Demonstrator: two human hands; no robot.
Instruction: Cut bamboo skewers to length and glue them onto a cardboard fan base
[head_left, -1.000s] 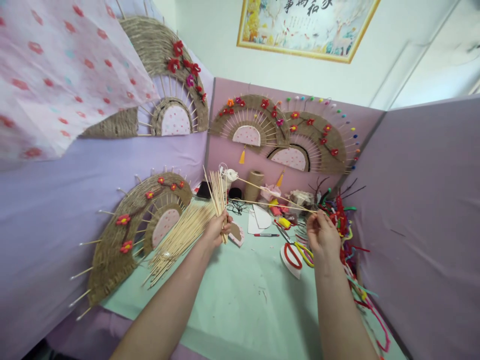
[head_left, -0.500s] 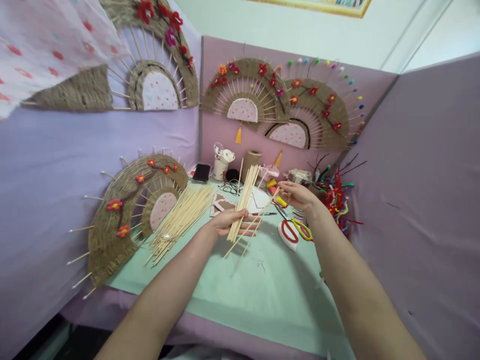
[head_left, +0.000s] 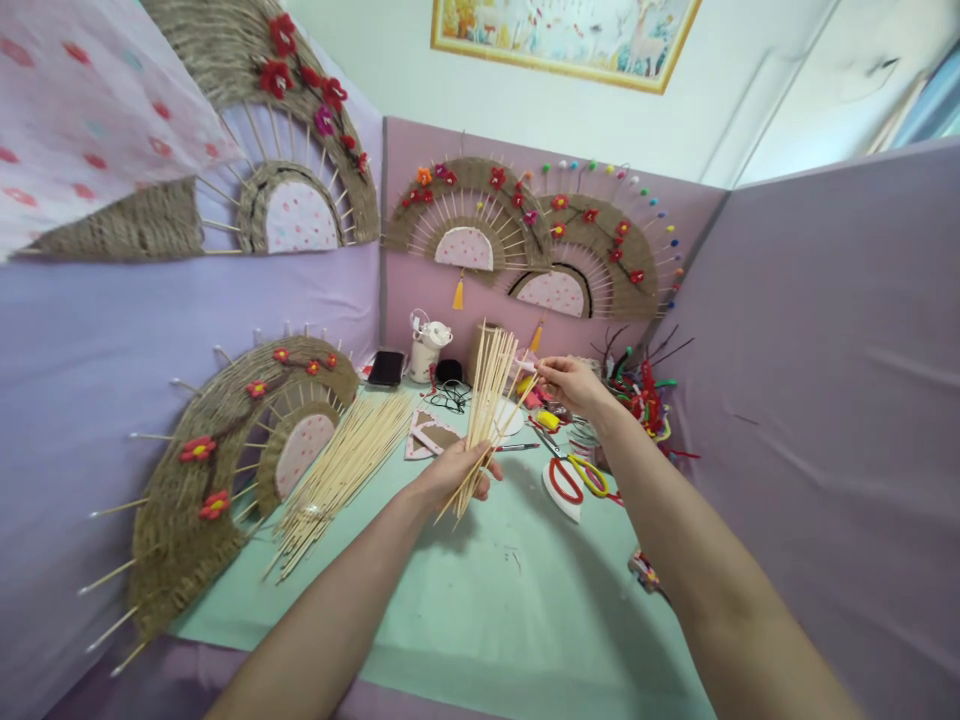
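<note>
A fanned bundle of thin wooden sticks (head_left: 491, 380) stands tilted in my left hand (head_left: 459, 474), whose fingers are wrapped round its lower part. My right hand (head_left: 571, 385) pinches the upper end of a wooden stick (head_left: 517, 398) at the bundle's right side. That stick slants down towards my left palm, where its lower part crosses the others. To the left of my left hand, a large pile of similar sticks (head_left: 345, 455) lies on the green tabletop (head_left: 480, 610).
Scissors (head_left: 574, 476) with red and yellow handles lie right of centre. A twine fan (head_left: 195, 440) leans at the left. Behind stand a white bottle (head_left: 426, 350), a dark phone (head_left: 387, 368) and colourful pipe cleaners (head_left: 645, 395). Purple partitions (head_left: 817, 420) enclose the table.
The view has tilted up and shifted right. My left fingers, outstretched before, have curled round the bundle. The slanted stick has drawn closer to the bundle.
</note>
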